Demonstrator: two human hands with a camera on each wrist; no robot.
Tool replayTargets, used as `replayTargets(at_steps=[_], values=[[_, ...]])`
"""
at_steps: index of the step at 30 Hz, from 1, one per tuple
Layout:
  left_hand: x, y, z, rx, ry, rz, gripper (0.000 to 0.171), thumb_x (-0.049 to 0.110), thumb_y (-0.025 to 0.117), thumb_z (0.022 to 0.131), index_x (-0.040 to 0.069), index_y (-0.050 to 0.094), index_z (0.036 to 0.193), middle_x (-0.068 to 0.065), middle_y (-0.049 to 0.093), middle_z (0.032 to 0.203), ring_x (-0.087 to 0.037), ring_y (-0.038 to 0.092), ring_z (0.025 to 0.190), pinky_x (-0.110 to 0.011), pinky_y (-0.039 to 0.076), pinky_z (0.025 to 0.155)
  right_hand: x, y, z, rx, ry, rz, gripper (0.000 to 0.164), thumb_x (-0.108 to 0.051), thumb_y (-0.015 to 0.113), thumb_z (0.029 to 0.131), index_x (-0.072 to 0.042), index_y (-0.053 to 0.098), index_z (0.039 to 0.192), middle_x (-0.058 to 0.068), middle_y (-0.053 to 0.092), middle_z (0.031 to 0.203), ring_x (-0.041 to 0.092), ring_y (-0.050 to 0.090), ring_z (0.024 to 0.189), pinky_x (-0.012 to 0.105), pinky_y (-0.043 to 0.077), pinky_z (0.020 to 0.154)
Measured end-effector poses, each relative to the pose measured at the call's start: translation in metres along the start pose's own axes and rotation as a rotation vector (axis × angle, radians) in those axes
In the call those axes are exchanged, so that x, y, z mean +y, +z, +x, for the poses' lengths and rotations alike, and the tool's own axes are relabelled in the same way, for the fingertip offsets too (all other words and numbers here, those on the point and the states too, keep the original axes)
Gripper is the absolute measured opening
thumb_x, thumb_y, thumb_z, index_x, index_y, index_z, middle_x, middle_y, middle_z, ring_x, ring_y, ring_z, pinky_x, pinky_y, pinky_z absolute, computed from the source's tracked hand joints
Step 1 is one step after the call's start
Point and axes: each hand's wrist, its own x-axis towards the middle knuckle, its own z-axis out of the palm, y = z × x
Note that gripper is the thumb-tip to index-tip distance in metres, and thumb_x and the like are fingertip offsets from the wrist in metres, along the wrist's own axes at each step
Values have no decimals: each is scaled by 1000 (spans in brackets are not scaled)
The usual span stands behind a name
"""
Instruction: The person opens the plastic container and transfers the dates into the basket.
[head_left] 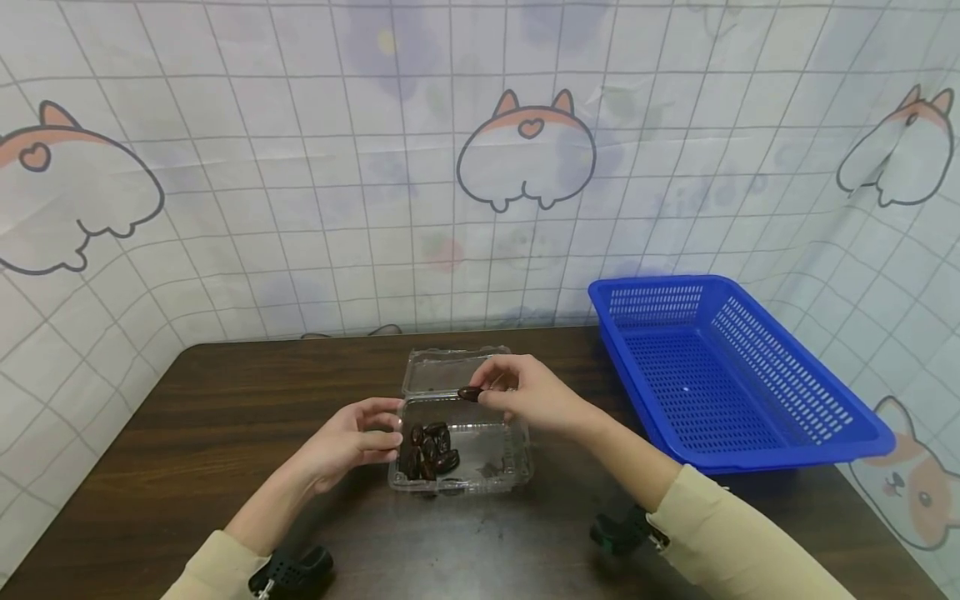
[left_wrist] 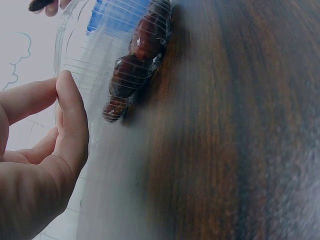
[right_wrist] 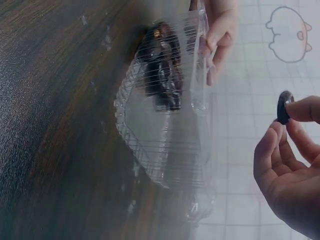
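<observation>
A clear plastic clamshell box (head_left: 487, 483) stands on the table with its lid (head_left: 442, 371) folded back. Several dark brown dates (head_left: 431, 450) lie together in its left part; through the clear wall they also show in the left wrist view (left_wrist: 127, 75). My left hand (head_left: 356, 437) pinches the box's left rim between thumb and fingers. Above the back of the box, my right hand (head_left: 525, 387) holds one date (head_left: 469, 393) by thumb and fingertips. In the right wrist view that date (right_wrist: 284, 107) is apart from the box.
A blue plastic basket (head_left: 645, 400) with slotted sides sits at the right of the dark wooden table (head_left: 225, 400). Behind the table hangs a white gridded sheet (head_left: 315, 200) with cartoon animals. Each wrist carries a black strapped device (head_left: 618, 533).
</observation>
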Motion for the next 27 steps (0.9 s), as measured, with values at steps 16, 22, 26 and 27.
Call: replayTargets(at_steps=[16, 22, 26, 27], values=[[-1, 0, -1, 3, -2, -10, 61, -1, 67, 98, -10, 36, 150, -21, 49, 121, -20, 64, 88, -34, 60, 85, -8, -24, -21, 112, 57, 96, 20, -8, 66, 98, -2, 68, 116, 19, 66, 103, 25, 56, 71, 31, 51, 64], [-1, 1, -1, 7, -1, -7, 61, -1, 66, 98, -10, 37, 150, -21, 50, 120, -20, 64, 89, -34, 60, 85, -8, -37, -30, 157, 95, 104, 20, -9, 66, 99, -1, 67, 118, 11, 66, 97, 29, 57, 80, 31, 53, 65], [-1, 1, -1, 6, 1, -8, 60, -1, 67, 97, -10, 37, 150, -22, 50, 122, -20, 64, 90, -34, 60, 86, -8, -48, -36, 171, 112, 113, 23, -11, 66, 99, -1, 66, 120, 10, 65, 98, 32, 56, 88, 32, 54, 67], [-2, 1, 0, 4, 2, -8, 60, -1, 67, 97, -10, 38, 150, -23, 50, 122, -21, 64, 90, -35, 60, 86, -8, -51, -38, 175, 115, 111, 24, -12, 67, 99, -1, 66, 121, 10, 64, 97, 31, 56, 88, 32, 54, 68]])
